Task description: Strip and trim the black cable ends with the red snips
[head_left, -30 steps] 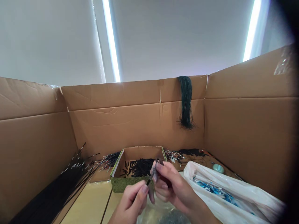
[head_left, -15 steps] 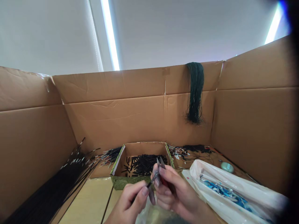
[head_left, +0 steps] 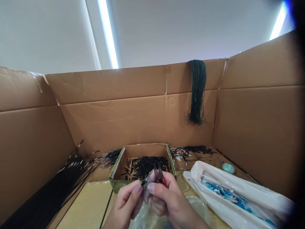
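Low in the middle of the view, my left hand pinches the end of a short black cord, most of it hidden by the fingers. My right hand is closed around red-handled thread snips, with the blades pointing up. Between the two hands, at the fingertips, is a small translucent greyish-purple piece, too blurred to name. Just beyond the hands stands an open green-sided box with many short black cord pieces in it.
Long black cords lie in a bundle at left. A dark thread hank hangs over the cardboard wall. At right are a white plastic bag with blue-and-white packets and a pale green round object. Clear plastic lies below my hands.
My hands have come closer together and slightly lower. The snips have turned more upright in my right hand, and its thumb now lies at the translucent piece. The view has shifted a little.
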Demonstrator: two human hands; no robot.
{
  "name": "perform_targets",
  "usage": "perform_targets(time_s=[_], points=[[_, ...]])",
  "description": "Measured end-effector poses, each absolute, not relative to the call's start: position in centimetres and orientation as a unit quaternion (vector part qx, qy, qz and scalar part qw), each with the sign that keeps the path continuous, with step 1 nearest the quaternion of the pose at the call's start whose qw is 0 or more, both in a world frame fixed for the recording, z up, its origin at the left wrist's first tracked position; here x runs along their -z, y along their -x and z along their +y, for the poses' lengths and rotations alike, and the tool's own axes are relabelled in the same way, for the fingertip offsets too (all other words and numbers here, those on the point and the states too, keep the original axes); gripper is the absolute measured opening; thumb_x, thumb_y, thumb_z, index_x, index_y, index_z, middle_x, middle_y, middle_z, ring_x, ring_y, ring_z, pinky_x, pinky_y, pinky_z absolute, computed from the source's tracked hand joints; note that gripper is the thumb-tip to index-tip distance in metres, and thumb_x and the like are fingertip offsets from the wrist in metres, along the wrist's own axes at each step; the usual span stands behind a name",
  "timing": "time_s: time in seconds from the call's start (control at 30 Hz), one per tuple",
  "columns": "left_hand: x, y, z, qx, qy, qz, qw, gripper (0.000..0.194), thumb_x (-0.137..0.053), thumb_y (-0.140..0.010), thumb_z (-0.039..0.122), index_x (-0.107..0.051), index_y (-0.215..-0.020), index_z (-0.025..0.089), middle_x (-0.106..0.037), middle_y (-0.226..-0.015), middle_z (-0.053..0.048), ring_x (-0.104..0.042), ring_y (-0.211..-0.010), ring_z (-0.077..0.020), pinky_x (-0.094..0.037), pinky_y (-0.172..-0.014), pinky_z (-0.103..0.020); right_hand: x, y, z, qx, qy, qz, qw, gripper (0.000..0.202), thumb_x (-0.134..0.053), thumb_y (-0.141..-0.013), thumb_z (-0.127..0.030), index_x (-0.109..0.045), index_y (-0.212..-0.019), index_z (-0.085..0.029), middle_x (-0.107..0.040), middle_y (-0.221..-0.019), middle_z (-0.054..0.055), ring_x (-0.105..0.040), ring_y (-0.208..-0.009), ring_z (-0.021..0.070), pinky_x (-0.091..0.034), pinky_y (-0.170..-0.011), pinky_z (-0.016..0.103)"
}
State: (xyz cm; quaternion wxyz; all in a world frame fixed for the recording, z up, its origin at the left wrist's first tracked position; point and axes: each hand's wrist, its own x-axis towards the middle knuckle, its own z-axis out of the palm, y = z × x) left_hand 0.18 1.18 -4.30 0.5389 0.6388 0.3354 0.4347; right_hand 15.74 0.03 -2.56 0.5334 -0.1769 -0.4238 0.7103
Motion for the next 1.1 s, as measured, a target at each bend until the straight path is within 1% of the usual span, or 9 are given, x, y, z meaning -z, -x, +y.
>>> perform_targets(time_s=[0.07,0.17,0.37,0.5,0.73,0.83,0.9,1.0,1.1], points=[[4.3,-0.1,1.1,-0.441,-0.630,0.335,0.545,0.056,-0.058,-0.085,0.071,-0.047,-0.068,0.019,-0.028,-0.054,0.008,-0.019,-0.048,-0.0078,-0.015,-0.043,-0.022,3.3,-14.9,-0.1,-0.677,0.212,-0.445,0.546,0.048,-0.080,-0.071,-0.058,-0.047,-0.079,-0.023,-0.035,-0.047,-0.014,-0.018,-0.036,0.0030,-0.015,-0.036,0.019],[4.1,0.1,1.0,-0.444,-0.622,0.335,0.551,0.058,-0.061,-0.083,0.071,-0.047,-0.066,0.018,-0.028,-0.053,0.008,-0.019,-0.047,-0.0075,-0.015,-0.043,-0.022,3.6,-14.6,-0.2,-0.614,0.270,-0.504,0.545,0.048,-0.074,-0.074,-0.063,-0.047,-0.076,-0.023,-0.032,-0.053,-0.012,-0.019,-0.041,0.0052,-0.016,-0.039,0.022],[3.8,0.9,0.9,-0.419,-0.647,0.323,0.549,0.059,-0.054,-0.089,0.070,-0.050,-0.064,0.017,-0.030,-0.052,0.007,-0.022,-0.046,-0.0078,-0.015,-0.045,-0.024,1.2,-17.0,-0.6,-0.545,0.270,-0.597,0.523,0.038,-0.067,-0.085,-0.057,-0.055,-0.078,-0.021,-0.041,-0.067,-0.005,-0.036,-0.060,0.0118,-0.032,-0.056,0.026],[3.8,1.4,0.6,-0.384,-0.677,0.320,0.539,0.060,-0.048,-0.092,0.070,-0.050,-0.064,0.017,-0.034,-0.052,0.005,-0.027,-0.048,-0.0093,-0.019,-0.047,-0.025,0.3,-18.2,-1.0,-0.499,0.287,-0.624,0.528,0.030,-0.065,-0.090,-0.051,-0.061,-0.086,-0.021,-0.052,-0.074,-0.002,-0.046,-0.068,0.0139,-0.037,-0.063,0.027],[4.1,1.2,0.1,-0.360,-0.669,0.308,0.572,0.058,-0.048,-0.092,0.069,-0.050,-0.065,0.018,-0.032,-0.053,0.006,-0.025,-0.048,-0.0097,-0.017,-0.046,-0.025,0.2,-18.4,-1.8,-0.472,0.312,-0.642,0.518,0.029,-0.071,-0.084,-0.050,-0.070,-0.095,-0.023,-0.060,-0.076,0.001,-0.051,-0.068,0.0165,-0.040,-0.059,0.028],[4.3,1.2,0.2,-0.358,-0.669,0.305,0.575,0.055,-0.048,-0.094,0.066,-0.055,-0.071,0.017,-0.032,-0.055,0.006,-0.025,-0.048,-0.0096,-0.018,-0.046,-0.025,0.2,-18.3,-2.2,-0.448,0.325,-0.647,0.524,0.034,-0.076,-0.077,-0.049,-0.074,-0.101,-0.026,-0.066,-0.086,0.005,-0.057,-0.074,0.0200,-0.043,-0.061,0.030],[4.4,1.3,0.2,-0.355,-0.668,0.300,0.581,0.055,-0.048,-0.094,0.066,-0.056,-0.072,0.017,-0.031,-0.055,0.006,-0.024,-0.048,-0.0093,-0.018,-0.046,-0.024,0.3,-18.3,-2.3,-0.438,0.332,-0.652,0.522,0.032,-0.076,-0.077,-0.046,-0.075,-0.103,-0.027,-0.069,-0.089,0.005,-0.059,-0.076,0.0211,-0.044,-0.062,0.031],[4.6,1.4,0.2,-0.352,-0.667,0.293,0.587,0.057,-0.047,-0.094,0.067,-0.054,-0.069,0.017,-0.033,-0.055,0.006,-0.026,-0.048,-0.0092,-0.018,-0.046,-0.024,0.4,-18.1,-2.2,-0.416,0.347,-0.656,0.525,0.018,-0.070,-0.085,-0.040,-0.076,-0.095,-0.026,-0.069,-0.082,0.004,-0.059,-0.072,0.0196,-0.045,-0.062,0.031],[4.5,1.5,0.1,-0.355,-0.666,0.295,0.586,0.058,-0.046,-0.095,0.067,-0.055,-0.067,0.016,-0.034,-0.053,0.005,-0.028,-0.047,-0.0092,-0.019,-0.046,-0.024,0.3,-18.1,-1.9,-0.388,0.359,-0.656,0.538,0.022,-0.064,-0.090,-0.040,-0.073,-0.080,-0.023,-0.065,-0.069,0.002,-0.057,-0.064,0.0172,-0.044,-0.059,0.029]])
